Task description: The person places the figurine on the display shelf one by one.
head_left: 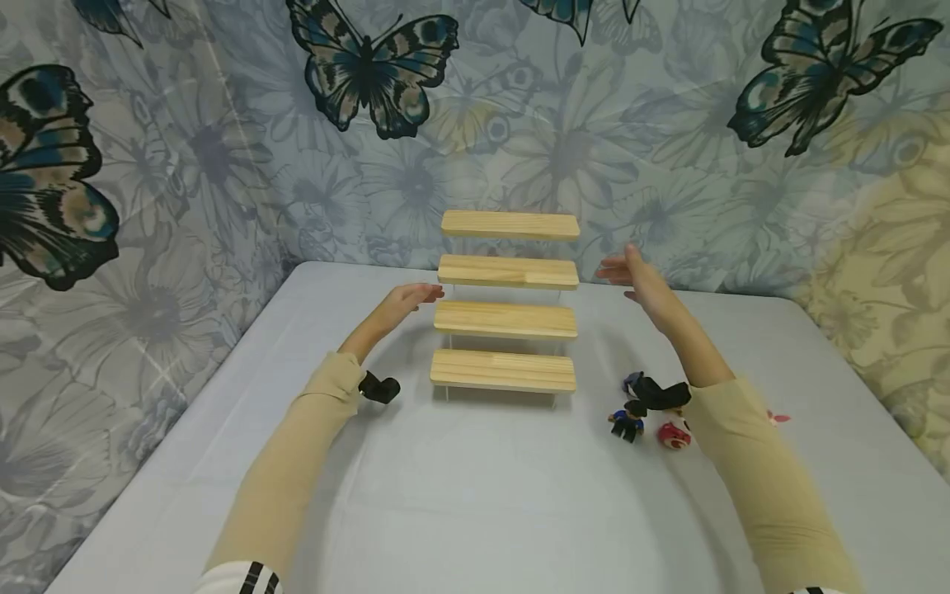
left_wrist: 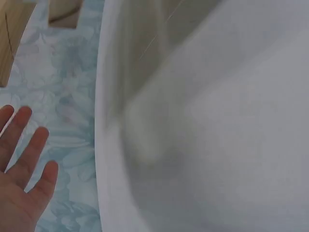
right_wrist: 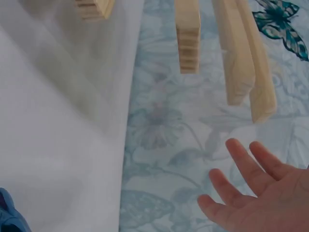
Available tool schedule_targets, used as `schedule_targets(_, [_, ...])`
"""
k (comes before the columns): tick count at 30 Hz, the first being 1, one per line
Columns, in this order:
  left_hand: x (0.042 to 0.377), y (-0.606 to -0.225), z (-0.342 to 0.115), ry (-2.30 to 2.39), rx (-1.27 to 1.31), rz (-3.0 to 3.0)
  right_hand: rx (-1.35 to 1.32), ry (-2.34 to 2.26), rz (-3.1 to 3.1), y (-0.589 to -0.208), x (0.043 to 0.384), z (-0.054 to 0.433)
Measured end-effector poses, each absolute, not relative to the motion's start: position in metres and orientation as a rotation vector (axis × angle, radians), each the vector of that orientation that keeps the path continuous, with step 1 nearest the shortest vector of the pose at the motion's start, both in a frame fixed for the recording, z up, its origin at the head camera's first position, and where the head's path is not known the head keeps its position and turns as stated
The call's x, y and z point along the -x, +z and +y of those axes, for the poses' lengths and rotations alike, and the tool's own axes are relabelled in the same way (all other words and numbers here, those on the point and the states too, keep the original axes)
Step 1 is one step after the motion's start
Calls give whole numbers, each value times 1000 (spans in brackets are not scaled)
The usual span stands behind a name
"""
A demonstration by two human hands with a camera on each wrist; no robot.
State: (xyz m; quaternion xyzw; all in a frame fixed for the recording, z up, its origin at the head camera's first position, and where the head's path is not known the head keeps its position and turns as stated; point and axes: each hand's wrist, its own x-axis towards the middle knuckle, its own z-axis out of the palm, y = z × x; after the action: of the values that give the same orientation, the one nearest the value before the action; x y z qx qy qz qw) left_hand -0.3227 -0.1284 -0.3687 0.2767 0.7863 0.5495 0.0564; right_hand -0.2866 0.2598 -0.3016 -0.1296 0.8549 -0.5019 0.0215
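A stepped display stand (head_left: pixel 505 320) with several pale wooden shelves on clear supports stands near the back of the table. My left hand (head_left: pixel 406 304) is at its left side, fingers extended and fingertips right by the shelf ends. In the left wrist view the left hand (left_wrist: pixel 24 169) shows spread fingers with nothing in them. On the other side, my right hand (head_left: pixel 640 285) is held beside the upper shelves, a short gap away. The right wrist view shows the right hand (right_wrist: pixel 260 188) with fingers spread below the shelf ends (right_wrist: pixel 239 82), holding nothing.
Several small figures lie on the white table (head_left: pixel 475 503) by the right forearm, among them a blue-and-black figure (head_left: pixel 627 425) and a red-and-white piece (head_left: pixel 674 435). A black object (head_left: pixel 380 388) lies beside the left sleeve. Butterfly-patterned fabric (head_left: pixel 416 181) hangs behind.
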Motion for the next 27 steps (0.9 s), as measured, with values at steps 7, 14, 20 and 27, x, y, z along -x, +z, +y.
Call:
schedule_targets(7, [292, -354, -121, 1672, -894, 2342, 472, -1589, 2690, -302, 272, 259])
schedule_targets(14, [290, -355, -116, 1653, -760, 2385, 520, -1553, 2759, -295, 255, 259])
schedule_targets(20, [282, -354, -119, 1683, -786, 2347, 599, -1414, 2854, -310, 248, 271])
schedule_targets(27, [296, -386, -125, 1670, -820, 2371, 631, -1149, 2889, -320, 219, 265])
